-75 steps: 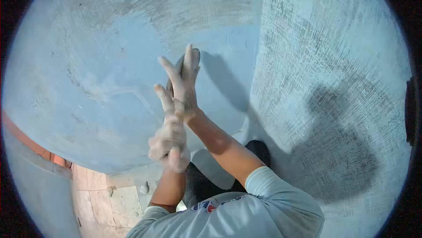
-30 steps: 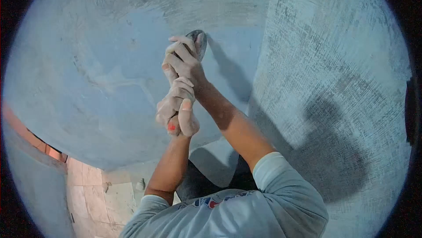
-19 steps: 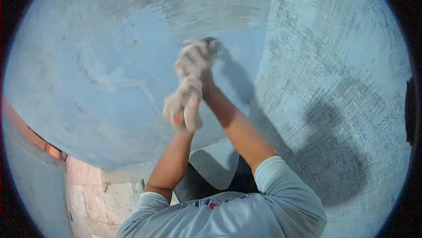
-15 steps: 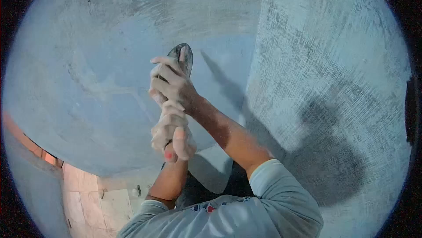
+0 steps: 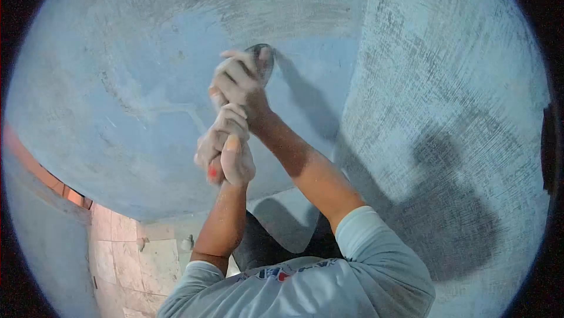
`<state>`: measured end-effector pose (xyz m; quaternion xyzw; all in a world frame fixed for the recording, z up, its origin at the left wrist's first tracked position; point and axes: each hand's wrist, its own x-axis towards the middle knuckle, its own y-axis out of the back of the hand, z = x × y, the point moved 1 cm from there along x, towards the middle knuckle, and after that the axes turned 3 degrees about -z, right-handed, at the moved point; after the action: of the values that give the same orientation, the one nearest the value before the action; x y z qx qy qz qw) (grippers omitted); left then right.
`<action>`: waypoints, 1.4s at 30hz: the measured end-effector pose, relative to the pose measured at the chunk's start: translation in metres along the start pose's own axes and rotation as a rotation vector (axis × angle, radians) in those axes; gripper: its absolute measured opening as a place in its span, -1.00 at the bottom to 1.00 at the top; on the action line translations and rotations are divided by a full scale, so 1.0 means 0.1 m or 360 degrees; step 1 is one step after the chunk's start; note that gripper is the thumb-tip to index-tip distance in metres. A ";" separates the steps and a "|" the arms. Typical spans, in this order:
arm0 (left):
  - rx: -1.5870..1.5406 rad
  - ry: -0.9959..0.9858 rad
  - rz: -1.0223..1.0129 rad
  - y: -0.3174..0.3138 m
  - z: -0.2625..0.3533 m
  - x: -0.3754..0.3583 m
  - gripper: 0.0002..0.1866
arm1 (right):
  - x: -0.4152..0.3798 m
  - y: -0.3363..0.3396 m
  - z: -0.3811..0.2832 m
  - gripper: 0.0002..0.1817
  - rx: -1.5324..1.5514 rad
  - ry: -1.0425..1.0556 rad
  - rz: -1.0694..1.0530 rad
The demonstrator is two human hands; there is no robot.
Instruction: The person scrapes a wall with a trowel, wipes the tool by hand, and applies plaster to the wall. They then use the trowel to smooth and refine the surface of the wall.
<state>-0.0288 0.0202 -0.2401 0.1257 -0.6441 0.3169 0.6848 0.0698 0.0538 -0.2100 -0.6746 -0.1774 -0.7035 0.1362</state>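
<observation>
My right hand [image 5: 238, 83] is closed on a dark tool with a flat, rounded head [image 5: 269, 72], one finger stretched along that head. The tool's head lies against or close to the blue-grey wall [image 5: 170, 83]; contact cannot be told. Just below, my left hand [image 5: 226, 150] is closed, its fingers wrapped round what appears to be the lower part of the same tool, mostly hidden. Pale dust coats both hands, and a red mark shows on a left finger. Motion blurs the hands slightly.
An adjoining wall [image 5: 435, 71] with rough, scratched pale patches meets the blue-grey one at a corner on the right, bearing my shadow. Pale floor tiles [image 5: 123, 259] lie at lower left, with small grey lumps [image 5: 187, 243] near the wall's foot.
Both hands and the dark tool have moved up the wall, the tool's head also slightly to the right. The grip looks the same. The camera view has shifted a little.
</observation>
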 end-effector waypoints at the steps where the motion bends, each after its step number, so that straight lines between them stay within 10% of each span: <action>1: 0.0085 -0.0137 0.0049 0.00 0.07 -0.05 -0.84 | 0.02 -0.04 -0.16 -0.91 -0.0014 0.0025 -0.0071; 4: -0.0143 -0.0201 0.0095 0.06 0.19 -0.07 -0.87 | 0.12 0.09 -0.35 -0.91 0.0071 0.0129 -0.0180; 5: 0.0454 0.0016 0.0116 -0.10 0.06 -0.03 -0.89 | -0.04 -0.06 -0.02 -0.91 0.0216 0.0097 -0.0124; 8: -0.0238 -0.0034 0.0092 0.11 -0.28 -0.13 -0.86 | -0.10 0.00 0.18 -0.83 -0.0241 0.0095 -0.0172; 15: 0.0592 0.0173 0.0130 -0.06 0.03 -0.12 -0.81 | -0.09 -0.04 0.04 -0.90 0.0275 0.0081 -0.0126; 18: -0.0316 0.0165 -0.0005 0.21 -0.42 -0.17 -0.83 | -0.19 0.03 0.32 -0.86 -0.0266 -0.0006 -0.0161; 26: 0.0468 0.0071 0.0050 -0.12 -0.20 -0.19 -0.87 | -0.11 0.10 0.32 -0.87 -0.0135 0.0319 -0.0157; 34: 0.0077 -0.0213 0.0009 -0.10 0.04 -0.09 -0.83 | 0.01 0.14 -0.05 -0.86 0.0044 0.0227 -0.0273; 37: -0.0282 0.0169 0.0181 -0.03 -0.45 -0.17 -0.81 | -0.14 0.18 0.35 -0.87 -0.0271 0.0127 -0.0178; 42: 0.0096 -0.0195 -0.0080 -0.14 -0.04 -0.15 -0.89 | 0.02 0.25 -0.04 -0.85 -0.0030 0.0193 -0.0225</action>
<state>-0.0164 0.0076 -0.2514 0.1816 -0.6717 0.3106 0.6476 0.0773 0.0297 -0.2065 -0.6178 -0.2093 -0.7526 0.0903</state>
